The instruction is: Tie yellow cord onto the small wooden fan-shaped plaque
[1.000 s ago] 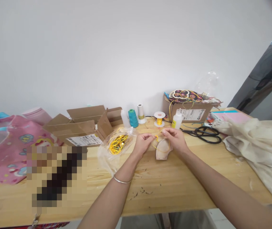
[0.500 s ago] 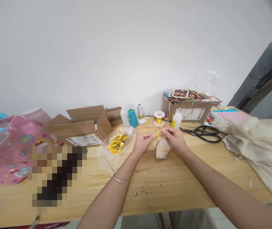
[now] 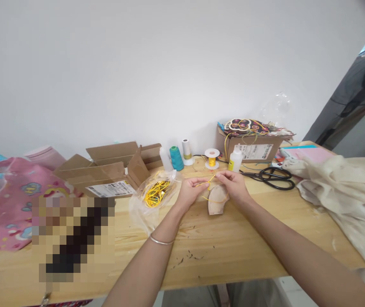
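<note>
A thin yellow cord [image 3: 212,178] runs between my two hands above the wooden table. My left hand [image 3: 191,190] pinches it between thumb and fingers, with a short length showing across the fingers. On the other side, my right hand [image 3: 232,183] grips the cord's upper part at the fingertips. A loop of the cord hangs down over a curved, pale flat piece with a dark edge [image 3: 216,204], which lies just below and between the hands. Part of that piece is hidden by my right hand.
Behind my hands stand a teal thread cone [image 3: 176,158], a yellow cord spool [image 3: 212,162] and a small bottle [image 3: 235,160]. Black scissors [image 3: 275,178] and cream cloth [image 3: 345,187] lie right. Left are a bag of yellow cord [image 3: 155,194], an opened carton [image 3: 102,175] and pink fabric [image 3: 6,200].
The cord between my fingers is pulled straighter, where it was crinkled before. A length of it now shows across my left fingers. My hands stay close to the same place.
</note>
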A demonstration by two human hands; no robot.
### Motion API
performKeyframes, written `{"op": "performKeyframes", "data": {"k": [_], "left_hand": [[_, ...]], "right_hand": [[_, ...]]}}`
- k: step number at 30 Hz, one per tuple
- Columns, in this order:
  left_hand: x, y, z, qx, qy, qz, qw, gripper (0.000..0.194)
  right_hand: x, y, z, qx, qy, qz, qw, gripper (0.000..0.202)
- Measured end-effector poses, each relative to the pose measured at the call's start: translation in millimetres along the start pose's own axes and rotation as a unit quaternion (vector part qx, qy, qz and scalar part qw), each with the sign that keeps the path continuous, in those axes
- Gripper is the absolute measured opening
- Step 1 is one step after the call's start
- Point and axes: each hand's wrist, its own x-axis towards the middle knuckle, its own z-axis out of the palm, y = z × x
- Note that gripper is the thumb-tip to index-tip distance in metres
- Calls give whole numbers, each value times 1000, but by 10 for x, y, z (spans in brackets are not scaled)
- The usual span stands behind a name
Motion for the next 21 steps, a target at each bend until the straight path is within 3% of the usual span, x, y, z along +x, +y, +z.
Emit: {"op": "performKeyframes", "data": {"k": [9, 21], "left_hand": [[-9, 4, 7, -24, -15, -10, 1000, 27], [-6, -1, -40, -5, -21, -7, 1000, 28]], "right_hand": [[-48, -78, -17, 61, 22, 35, 997, 16], [22, -11, -67, 35, -18, 72, 997, 20]]}}
